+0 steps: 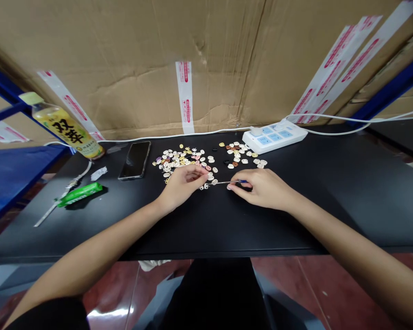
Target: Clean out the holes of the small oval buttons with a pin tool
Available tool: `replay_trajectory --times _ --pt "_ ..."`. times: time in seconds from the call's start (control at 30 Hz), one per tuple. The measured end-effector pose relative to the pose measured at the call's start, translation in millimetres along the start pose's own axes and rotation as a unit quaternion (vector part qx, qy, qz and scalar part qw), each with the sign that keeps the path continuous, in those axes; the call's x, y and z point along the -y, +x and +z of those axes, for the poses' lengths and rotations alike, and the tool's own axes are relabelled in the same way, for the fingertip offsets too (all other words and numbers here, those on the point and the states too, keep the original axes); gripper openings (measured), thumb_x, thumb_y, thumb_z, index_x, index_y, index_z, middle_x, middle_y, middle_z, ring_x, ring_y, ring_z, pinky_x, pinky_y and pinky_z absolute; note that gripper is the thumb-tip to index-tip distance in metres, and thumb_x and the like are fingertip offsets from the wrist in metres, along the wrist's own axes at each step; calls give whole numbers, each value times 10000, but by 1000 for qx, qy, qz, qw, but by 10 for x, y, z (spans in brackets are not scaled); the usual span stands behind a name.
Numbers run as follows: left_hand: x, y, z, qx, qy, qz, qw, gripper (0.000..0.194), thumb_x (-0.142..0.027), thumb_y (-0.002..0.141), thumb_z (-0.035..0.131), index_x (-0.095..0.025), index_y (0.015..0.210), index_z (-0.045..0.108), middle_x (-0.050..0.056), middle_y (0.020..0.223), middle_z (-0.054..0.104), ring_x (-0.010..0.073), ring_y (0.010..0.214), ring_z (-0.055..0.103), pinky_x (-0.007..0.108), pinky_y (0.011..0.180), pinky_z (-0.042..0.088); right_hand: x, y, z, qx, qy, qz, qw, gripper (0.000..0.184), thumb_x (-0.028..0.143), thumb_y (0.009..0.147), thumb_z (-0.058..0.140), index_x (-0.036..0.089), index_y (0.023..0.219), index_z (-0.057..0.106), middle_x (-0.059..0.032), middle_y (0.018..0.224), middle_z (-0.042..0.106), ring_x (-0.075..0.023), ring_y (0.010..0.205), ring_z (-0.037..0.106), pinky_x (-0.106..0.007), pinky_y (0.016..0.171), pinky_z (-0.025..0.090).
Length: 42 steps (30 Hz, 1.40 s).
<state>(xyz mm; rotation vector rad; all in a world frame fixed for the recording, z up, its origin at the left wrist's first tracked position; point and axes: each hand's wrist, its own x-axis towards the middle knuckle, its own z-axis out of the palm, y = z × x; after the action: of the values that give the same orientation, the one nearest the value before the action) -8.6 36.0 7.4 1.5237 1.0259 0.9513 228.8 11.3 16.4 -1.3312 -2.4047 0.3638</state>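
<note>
Many small buttons, mostly white with some yellow, pink and brown, lie scattered on a black table (206,229): a left heap of buttons (179,159) and a smaller right heap of buttons (241,153). My left hand (182,183) rests by the left heap, fingertips pinched near a white button at the tip of a thin metal needle (222,183). My right hand (261,187) pinches the other end of that needle, where a blue bit shows. The two hands are about a hand's width apart.
A dark phone (135,159) lies left of the buttons. A white power strip (274,135) with its cable sits behind them. At far left stand a yellow-labelled drink bottle (67,130) and a green wrapper (80,193). Taped cardboard forms the back wall.
</note>
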Motion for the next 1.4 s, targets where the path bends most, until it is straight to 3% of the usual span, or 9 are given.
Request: replay_trajectory --times 0.3,0.47,0.57,0.73,0.87,1.0,1.17,1.33,1.4 --pt "43 -16 -11 54 61 -11 997 199 -287 816 698 -140 949 689 35 865 689 122 773 647 290 813 529 1 -9 -67 50 -64 14 997 235 370 940 527 221 881 698 0 775 736 -157 666 673 -260 589 362" --pt "54 -52 17 127 116 8 985 222 -263 852 633 -143 1023 708 35 837 664 125 754 632 276 747 531 6 6 -88 98 -30 39 994 265 435 933 525 253 889 713 21 634 677 -138 560 596 -256 557 323" --pt "56 -51 10 125 129 25 983 223 -273 867 617 -142 1019 715 52 872 686 136 789 646 280 756 536 -15 21 -56 109 -16 61 992 281 447 931 514 251 857 701 22 609 651 -131 530 558 -251 533 309" --pt "44 -25 -46 89 161 60 981 209 -286 876 615 -156 1007 716 63 925 714 135 782 648 287 762 538 -76 8 -23 66 -63 71 993 262 417 931 502 233 829 657 -7 684 679 -175 650 639 -258 549 325" --pt "11 -16 -97 73 171 57 981 204 -295 865 634 -157 992 715 64 938 716 135 785 643 282 761 534 -134 -25 -39 5 -85 77 993 205 406 935 497 223 971 584 -13 729 669 -194 674 650 -268 561 360" --pt "-30 -21 -132 54 164 66 983 171 -284 843 655 -149 933 707 59 903 701 132 777 638 264 727 526 -236 -51 -30 10 -59 48 997 142 313 970 422 212 1003 517 -17 790 636 -175 665 613 -292 622 419" --pt "-53 -29 -146 54 182 65 980 148 -257 837 648 -154 923 712 52 901 704 134 787 641 252 710 515 -293 -63 22 -13 -96 5 995 127 240 944 453 190 876 548 -63 911 615 -193 780 618 -312 706 469" --pt "-64 -28 -137 49 179 64 980 137 -246 829 652 -156 908 717 45 884 706 133 775 641 251 700 517 -264 -56 60 -27 -239 -39 970 211 220 952 459 155 868 642 -80 881 619 -231 770 619 -377 769 489" --pt "-64 -31 -127 52 154 58 985 145 -251 823 660 -148 910 714 47 882 706 135 782 648 262 731 531 -236 -61 66 -51 -244 -64 966 220 222 955 471 133 913 669 -95 905 629 -243 803 627 -395 805 493"
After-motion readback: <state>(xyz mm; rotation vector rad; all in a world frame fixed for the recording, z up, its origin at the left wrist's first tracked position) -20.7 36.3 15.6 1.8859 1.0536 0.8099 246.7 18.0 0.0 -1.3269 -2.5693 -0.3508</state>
